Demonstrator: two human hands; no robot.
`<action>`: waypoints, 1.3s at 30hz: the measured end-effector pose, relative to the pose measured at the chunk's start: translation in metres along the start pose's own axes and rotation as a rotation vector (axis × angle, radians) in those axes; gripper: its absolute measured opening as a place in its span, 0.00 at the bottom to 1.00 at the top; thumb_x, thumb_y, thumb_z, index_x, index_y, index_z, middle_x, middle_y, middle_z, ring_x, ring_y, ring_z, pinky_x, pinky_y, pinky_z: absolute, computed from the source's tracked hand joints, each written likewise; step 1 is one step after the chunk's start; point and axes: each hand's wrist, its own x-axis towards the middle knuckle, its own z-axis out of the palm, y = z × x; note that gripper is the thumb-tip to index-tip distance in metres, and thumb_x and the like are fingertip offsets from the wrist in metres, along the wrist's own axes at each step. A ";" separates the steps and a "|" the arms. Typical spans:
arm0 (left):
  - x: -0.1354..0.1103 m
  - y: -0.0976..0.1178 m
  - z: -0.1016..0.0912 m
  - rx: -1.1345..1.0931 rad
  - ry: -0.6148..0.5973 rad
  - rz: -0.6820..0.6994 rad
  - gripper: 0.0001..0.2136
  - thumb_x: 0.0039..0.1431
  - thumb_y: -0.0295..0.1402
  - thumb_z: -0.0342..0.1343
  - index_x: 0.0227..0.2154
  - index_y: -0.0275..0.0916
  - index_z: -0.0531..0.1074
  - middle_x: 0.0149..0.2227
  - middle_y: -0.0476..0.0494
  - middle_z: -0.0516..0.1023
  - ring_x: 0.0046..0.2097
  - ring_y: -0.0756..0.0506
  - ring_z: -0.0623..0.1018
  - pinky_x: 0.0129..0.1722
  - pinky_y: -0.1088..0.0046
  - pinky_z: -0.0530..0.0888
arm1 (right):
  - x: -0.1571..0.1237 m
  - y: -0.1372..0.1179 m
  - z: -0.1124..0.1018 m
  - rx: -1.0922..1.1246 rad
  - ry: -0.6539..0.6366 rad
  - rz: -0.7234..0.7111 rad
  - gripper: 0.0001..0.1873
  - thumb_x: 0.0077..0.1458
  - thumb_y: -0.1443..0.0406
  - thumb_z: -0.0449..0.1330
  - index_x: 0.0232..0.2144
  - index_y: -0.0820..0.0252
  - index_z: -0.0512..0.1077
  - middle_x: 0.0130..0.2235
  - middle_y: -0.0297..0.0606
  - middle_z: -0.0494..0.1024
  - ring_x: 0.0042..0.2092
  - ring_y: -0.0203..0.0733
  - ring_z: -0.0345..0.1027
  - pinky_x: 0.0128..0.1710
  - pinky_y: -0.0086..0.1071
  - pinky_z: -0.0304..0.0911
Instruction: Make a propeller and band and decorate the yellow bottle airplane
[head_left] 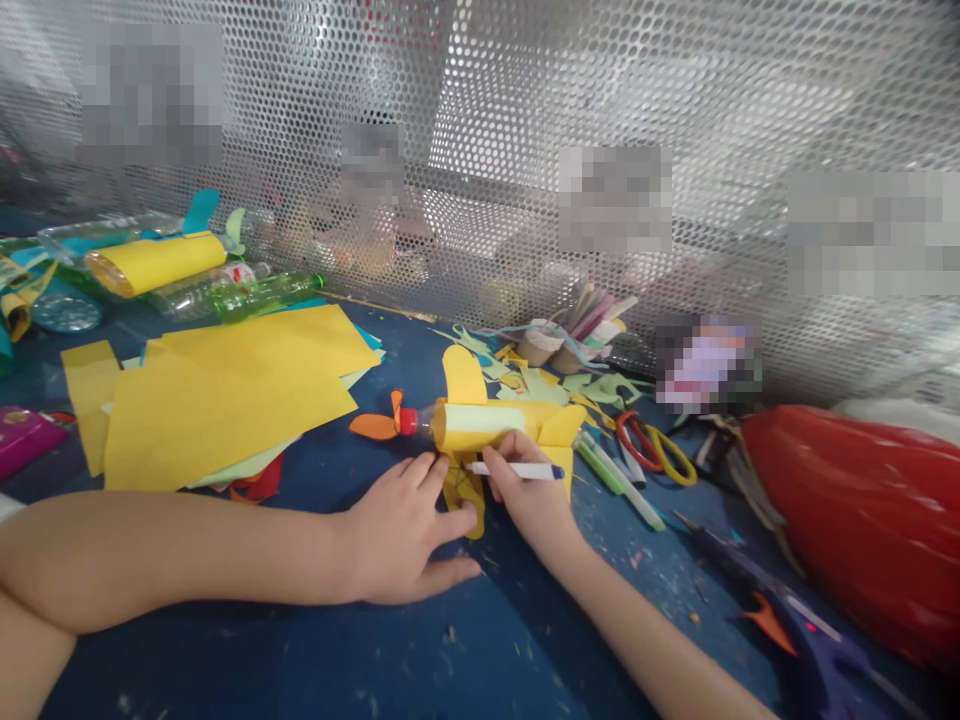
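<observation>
A toy plane (480, 427) made from a plastic bottle wrapped in yellow paper lies on the blue table. At its left end, an orange paper propeller (373, 428) is fixed by the red cap (409, 421). My right hand (534, 500) grips a white marker (534, 471) with a dark blue end, its tip at the yellow paper wing (466, 488) nearest me. Dark lines show on that wing. My left hand (401, 530) rests with fingers spread, its fingertips touching the wing's edge. The other wing (465, 376) sticks up at the far side.
Yellow paper sheets (232, 390) lie left, with bottles (262, 297) behind. Paper scraps (536, 385) and cups (541, 343) stand near the perforated metal screen (510, 90). Scissors (679, 455), a glue gun (787, 610) and a red bag (862, 510) are at right.
</observation>
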 end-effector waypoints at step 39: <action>0.001 0.001 -0.002 -0.011 -0.017 -0.008 0.22 0.60 0.50 0.43 0.46 0.41 0.70 0.54 0.31 0.65 0.56 0.31 0.64 0.50 0.50 0.65 | -0.005 -0.007 0.000 0.125 -0.075 -0.088 0.12 0.50 0.60 0.58 0.22 0.54 0.57 0.18 0.24 0.60 0.20 0.32 0.53 0.20 0.27 0.51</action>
